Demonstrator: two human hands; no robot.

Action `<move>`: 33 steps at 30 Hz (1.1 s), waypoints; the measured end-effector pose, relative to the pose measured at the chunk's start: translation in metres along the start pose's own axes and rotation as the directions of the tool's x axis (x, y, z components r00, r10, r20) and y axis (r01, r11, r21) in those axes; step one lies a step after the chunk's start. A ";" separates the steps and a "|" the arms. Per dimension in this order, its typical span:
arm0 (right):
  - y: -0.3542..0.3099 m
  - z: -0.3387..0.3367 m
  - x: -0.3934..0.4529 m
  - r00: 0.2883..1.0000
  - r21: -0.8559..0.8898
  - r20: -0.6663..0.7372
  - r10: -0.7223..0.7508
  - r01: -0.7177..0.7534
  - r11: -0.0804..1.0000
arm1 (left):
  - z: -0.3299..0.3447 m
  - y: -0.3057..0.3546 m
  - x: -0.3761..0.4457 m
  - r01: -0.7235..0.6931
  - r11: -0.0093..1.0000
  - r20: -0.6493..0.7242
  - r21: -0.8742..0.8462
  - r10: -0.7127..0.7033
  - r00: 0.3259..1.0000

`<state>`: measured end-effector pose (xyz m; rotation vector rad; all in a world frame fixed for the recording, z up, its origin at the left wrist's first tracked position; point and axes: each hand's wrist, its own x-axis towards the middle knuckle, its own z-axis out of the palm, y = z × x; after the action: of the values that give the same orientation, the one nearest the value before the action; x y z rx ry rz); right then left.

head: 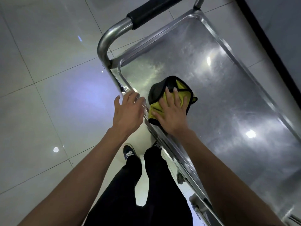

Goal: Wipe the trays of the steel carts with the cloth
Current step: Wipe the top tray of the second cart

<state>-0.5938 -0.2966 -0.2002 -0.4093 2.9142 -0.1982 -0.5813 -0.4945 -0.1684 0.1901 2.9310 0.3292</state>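
Head view: the right hand (171, 111) presses flat on the yellow-and-black cloth (164, 93) at the shiny steel cart tray's (228, 98) near edge, mid-wipe; the left hand (127, 111) hovers relaxed, holding nothing. Next, probably sweep across the streaks.

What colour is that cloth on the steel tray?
The crumpled cloth is yellow with black edging and a black-grey side, seen best in the head view.
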 end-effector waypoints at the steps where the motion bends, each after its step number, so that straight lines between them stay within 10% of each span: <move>1: -0.004 0.001 -0.006 1.000 0.016 -0.025 0.000 0.001 1.000 | 0.000 0.000 -0.002 0.001 1.000 0.016 0.006 -0.001 1.000; 12: 0.007 -0.004 -0.007 0.926 0.218 -0.376 0.015 0.073 0.973 | -0.010 0.021 0.017 0.070 0.995 0.048 -0.074 -0.066 0.997; 24: 0.037 0.025 0.008 0.961 -0.069 -0.202 -0.190 0.179 0.981 | -0.007 0.023 0.038 0.064 0.998 0.031 -0.021 -0.063 0.998; 33: 0.145 -0.024 0.065 0.993 -0.049 -0.105 0.048 -0.053 0.997 | 0.001 0.087 0.107 -0.061 0.998 0.078 0.009 0.061 0.995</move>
<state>-0.6981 -0.1743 -0.2107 -0.3424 3.0332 -0.1412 -0.6765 -0.3940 -0.1677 0.2878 2.8555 0.3069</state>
